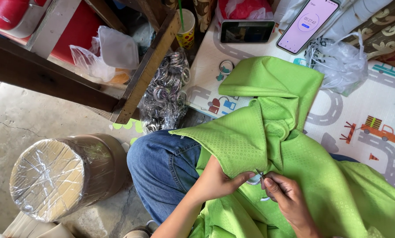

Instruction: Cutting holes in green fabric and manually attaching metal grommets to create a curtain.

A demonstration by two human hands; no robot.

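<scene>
Green cloth (290, 145) pinched by left hand (215, 180) fingers (243, 178), spread over lap and play mat (373, 92). Right hand (287, 198) fingers (272, 183) closed on small metal tool (260, 174), tip touching a ring (253, 180) on the cloth. Blue jeans (162, 167) underneath. Bag of metal rings (166, 94) near knee, two phones (276, 26) further up, wrapped round stool (61, 176) at left.

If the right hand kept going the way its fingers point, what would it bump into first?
The right hand points up-left, toward the left hand. First it would meet the small metal ring pinched between them on the green cloth, then the left thumb, though depth is hard to judge.
</scene>
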